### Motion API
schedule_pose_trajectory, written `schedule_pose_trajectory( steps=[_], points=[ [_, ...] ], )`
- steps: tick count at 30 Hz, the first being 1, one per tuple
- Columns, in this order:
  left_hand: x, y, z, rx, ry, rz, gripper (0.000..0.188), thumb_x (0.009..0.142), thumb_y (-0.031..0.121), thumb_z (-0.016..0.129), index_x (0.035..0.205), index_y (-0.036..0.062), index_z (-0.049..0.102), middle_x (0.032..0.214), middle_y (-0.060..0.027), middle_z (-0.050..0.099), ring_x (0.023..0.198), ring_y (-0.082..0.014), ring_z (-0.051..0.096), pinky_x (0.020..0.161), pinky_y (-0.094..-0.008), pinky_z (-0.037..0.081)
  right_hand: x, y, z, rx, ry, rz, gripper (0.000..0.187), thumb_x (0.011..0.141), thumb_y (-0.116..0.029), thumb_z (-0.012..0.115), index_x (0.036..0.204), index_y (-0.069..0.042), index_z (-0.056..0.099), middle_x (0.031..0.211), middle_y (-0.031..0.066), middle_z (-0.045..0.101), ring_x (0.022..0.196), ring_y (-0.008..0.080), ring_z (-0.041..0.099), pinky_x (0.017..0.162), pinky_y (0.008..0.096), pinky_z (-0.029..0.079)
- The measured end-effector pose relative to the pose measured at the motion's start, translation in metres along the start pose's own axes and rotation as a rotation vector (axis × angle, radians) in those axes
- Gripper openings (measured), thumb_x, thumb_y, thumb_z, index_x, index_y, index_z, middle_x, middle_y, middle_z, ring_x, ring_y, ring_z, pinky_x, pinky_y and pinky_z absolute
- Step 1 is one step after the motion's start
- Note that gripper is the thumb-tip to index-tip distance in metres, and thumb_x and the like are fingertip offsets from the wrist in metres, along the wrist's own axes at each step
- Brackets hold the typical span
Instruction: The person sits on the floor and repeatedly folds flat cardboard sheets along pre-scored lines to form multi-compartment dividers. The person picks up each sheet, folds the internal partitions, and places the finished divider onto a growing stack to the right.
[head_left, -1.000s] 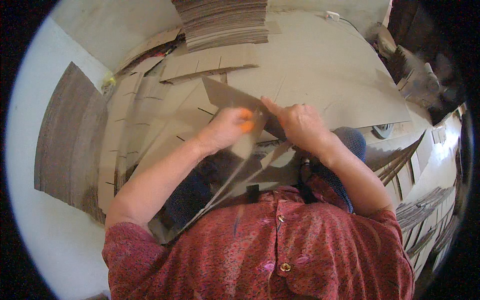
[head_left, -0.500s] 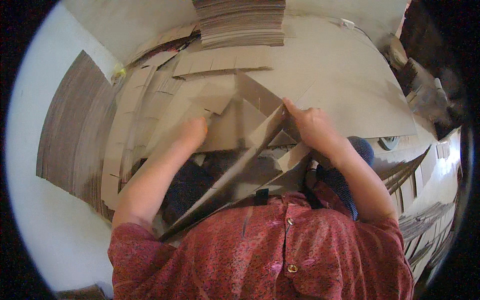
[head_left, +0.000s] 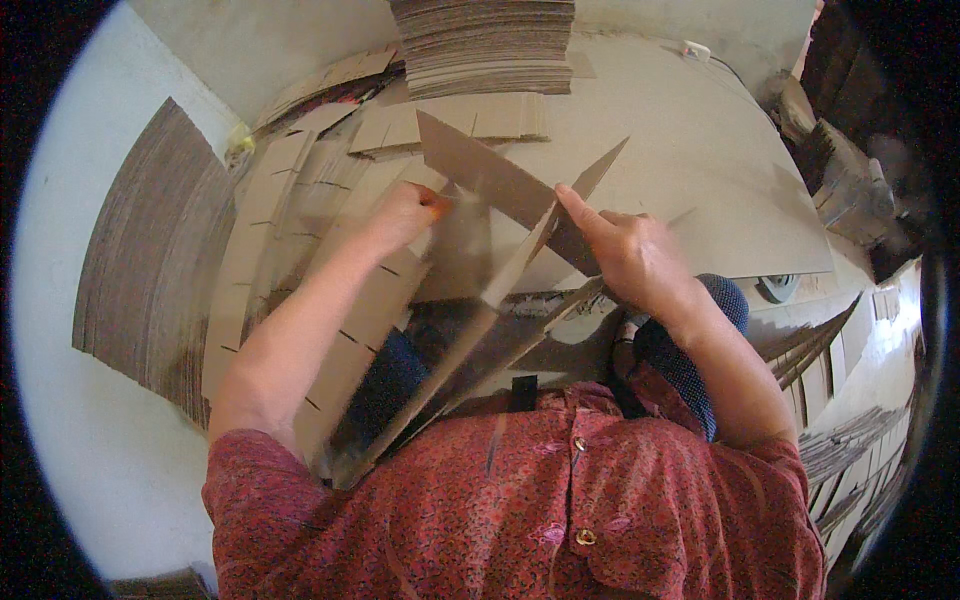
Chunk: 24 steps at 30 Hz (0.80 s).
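Observation:
My right hand (head_left: 640, 255) grips crossed cardboard strips, its index finger stretched along the place where they meet. One brown strip (head_left: 490, 175) slants up to the left, and a narrow end (head_left: 605, 170) points up to the right. Long strips (head_left: 450, 365) run from this hand down toward my lap at the left. My left hand (head_left: 408, 215) is closed, with its fingers curled, left of the crossed strips. A slit cardboard sheet (head_left: 365, 315) lies under and beside my left forearm; whether the hand holds it or anything else is hidden.
A tall stack of cardboard (head_left: 485, 50) stands at the back of a broad cardboard-covered surface (head_left: 700, 170). In front of it lies a low pile of slit strips (head_left: 450, 122). Another thick stack (head_left: 150, 250) leans at the left wall. More slit cardboard (head_left: 850, 450) stands at the right.
My left hand has moved up and slightly right. A slit cardboard sheet now shows below its forearm. The upper crossed strip has swung left; my right hand keeps nearly the same place.

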<state>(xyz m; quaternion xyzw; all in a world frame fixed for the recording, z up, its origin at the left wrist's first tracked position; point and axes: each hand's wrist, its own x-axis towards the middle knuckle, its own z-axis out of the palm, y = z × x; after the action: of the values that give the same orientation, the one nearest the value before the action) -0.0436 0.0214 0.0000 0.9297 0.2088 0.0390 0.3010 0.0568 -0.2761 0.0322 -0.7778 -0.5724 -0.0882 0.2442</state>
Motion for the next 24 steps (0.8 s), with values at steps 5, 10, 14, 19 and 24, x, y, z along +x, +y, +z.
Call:
schedule_pose_trajectory(
  steps=[5,10,14,19,24],
  points=[
    [-0.015,0.045,0.019,-0.159,-0.041,-0.034,0.031,0.082,0.032,0.061,0.083,0.0013,0.066,0.064,-0.0038,0.057,0.061,-0.0116,0.049,0.057,-0.0297,0.040,-0.006,0.015,0.007,-0.027,-0.094,0.048,0.059,0.075,-0.004,0.051,0.132,-0.009,0.038,0.074,0.0174,0.061,0.066,0.0353,0.060,0.058,0.0440,0.048],
    [-0.007,0.056,0.013,-0.125,-0.057,-0.071,0.031,0.084,0.033,0.061,0.085,0.0032,0.065,0.068,-0.0002,0.057,0.062,-0.0082,0.046,0.056,-0.0276,0.037,-0.005,0.026,0.007,-0.049,-0.139,0.066,0.058,0.075,-0.003,0.049,0.132,-0.010,0.038,0.074,0.0190,0.061,0.064,0.0362,0.060,0.057,0.0451,0.048],
    [0.005,0.064,0.020,-0.382,-0.068,-0.045,0.031,0.084,0.032,0.062,0.087,0.0006,0.064,0.069,0.0013,0.056,0.063,-0.0073,0.046,0.056,-0.0255,0.039,0.000,0.040,0.013,-0.111,-0.256,0.124,0.057,0.076,-0.003,0.048,0.131,-0.013,0.039,0.074,0.0217,0.061,0.063,0.0383,0.060,0.057,0.0463,0.049],
    [0.048,0.042,0.015,-0.325,-0.012,0.037,0.045,0.083,0.037,0.061,0.104,-0.0038,0.060,0.083,-0.0049,0.063,0.075,-0.0141,0.057,0.070,-0.0270,0.045,0.019,0.076,-0.006,-0.115,-0.163,0.325,0.055,0.079,-0.002,0.046,0.130,-0.020,0.042,0.078,0.0237,0.061,0.069,0.0388,0.061,0.060,0.0467,0.050],
    [0.104,0.011,0.047,0.251,0.112,0.104,0.066,0.080,0.032,0.064,0.131,0.0004,0.034,0.135,-0.0175,0.037,0.124,-0.0328,0.038,0.098,-0.0395,0.036,0.024,0.147,0.007,-0.339,-0.131,0.395,0.052,0.082,-0.004,0.045,0.131,-0.019,0.041,0.079,0.0221,0.059,0.074,0.0366,0.060,0.063,0.0446,0.048]
  ],
)
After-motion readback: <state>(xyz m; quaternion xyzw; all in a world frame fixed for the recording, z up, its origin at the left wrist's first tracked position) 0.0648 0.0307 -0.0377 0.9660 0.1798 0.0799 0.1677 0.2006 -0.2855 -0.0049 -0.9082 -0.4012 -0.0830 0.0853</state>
